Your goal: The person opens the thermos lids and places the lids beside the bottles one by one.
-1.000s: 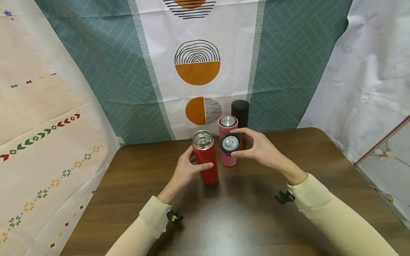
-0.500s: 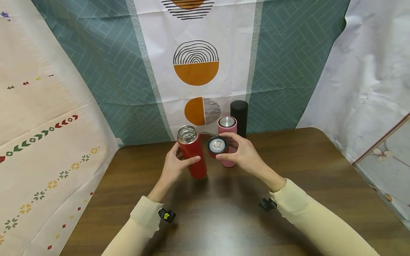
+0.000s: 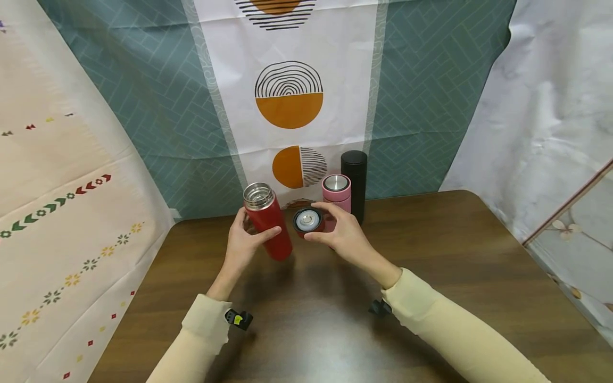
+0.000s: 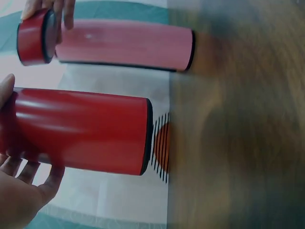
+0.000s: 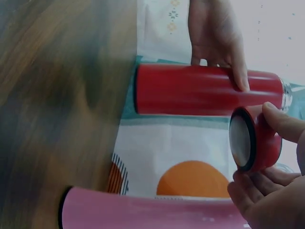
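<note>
My left hand [image 3: 244, 239] grips a red thermos bottle [image 3: 274, 226] round its body. The bottle leans to the left, its bare steel mouth [image 3: 258, 197] uncovered and facing up. My right hand [image 3: 342, 234] pinches the red lid [image 3: 308, 221] between thumb and fingers, just right of the bottle and apart from it. The lid's pale inner side and black rim face up toward the head view. In the left wrist view the bottle's black base [image 4: 147, 137] shows, and in the right wrist view the lid [image 5: 257, 138] overlaps the space below the bottle's neck.
A pink thermos [image 3: 337, 187] with a steel-topped lid stands behind my right hand, partly hidden by it. Behind that is a black thermos [image 3: 354, 181]. The brown wooden table [image 3: 311, 330] ends at a patterned cloth backdrop [image 3: 421, 96].
Both hands have moved left, carrying the red bottle and its lid. The bottle has risen a little and tilted further left; more of the black thermos shows now.
</note>
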Demonstrator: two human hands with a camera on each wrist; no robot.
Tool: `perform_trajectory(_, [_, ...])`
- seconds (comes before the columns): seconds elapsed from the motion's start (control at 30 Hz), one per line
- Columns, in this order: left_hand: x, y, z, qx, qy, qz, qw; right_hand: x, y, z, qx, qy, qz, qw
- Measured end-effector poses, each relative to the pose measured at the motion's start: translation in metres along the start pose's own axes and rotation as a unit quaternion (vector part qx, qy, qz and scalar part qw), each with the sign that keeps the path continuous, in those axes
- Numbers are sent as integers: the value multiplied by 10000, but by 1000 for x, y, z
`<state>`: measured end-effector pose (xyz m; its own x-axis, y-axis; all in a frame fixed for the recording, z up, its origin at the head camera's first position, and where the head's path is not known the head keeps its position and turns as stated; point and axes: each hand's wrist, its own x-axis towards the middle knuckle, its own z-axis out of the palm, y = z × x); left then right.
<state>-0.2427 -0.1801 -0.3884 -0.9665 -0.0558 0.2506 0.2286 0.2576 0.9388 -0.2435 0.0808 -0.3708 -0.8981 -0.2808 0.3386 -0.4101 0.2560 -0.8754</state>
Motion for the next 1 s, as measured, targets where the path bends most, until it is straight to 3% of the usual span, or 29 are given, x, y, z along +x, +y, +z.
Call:
perform_trajectory(0.4, [6, -10, -24, -206, 445, 84, 9988, 20, 3, 36, -499, 201, 109, 9985])
perform_trajectory(0.7, [10, -11, -39, -72, 1072, -21, 9942, 34, 9, 53, -222, 209, 374, 9988])
perform_trajectory(0.87, [13, -16, -40, 144, 1664, -44, 9859, 45, 13, 69, -107, 292, 339, 9989])
perform_trajectory(1.0, [18, -28, -39, 369, 2322, 116, 9719, 56, 17, 83, -120, 356, 311, 9988])
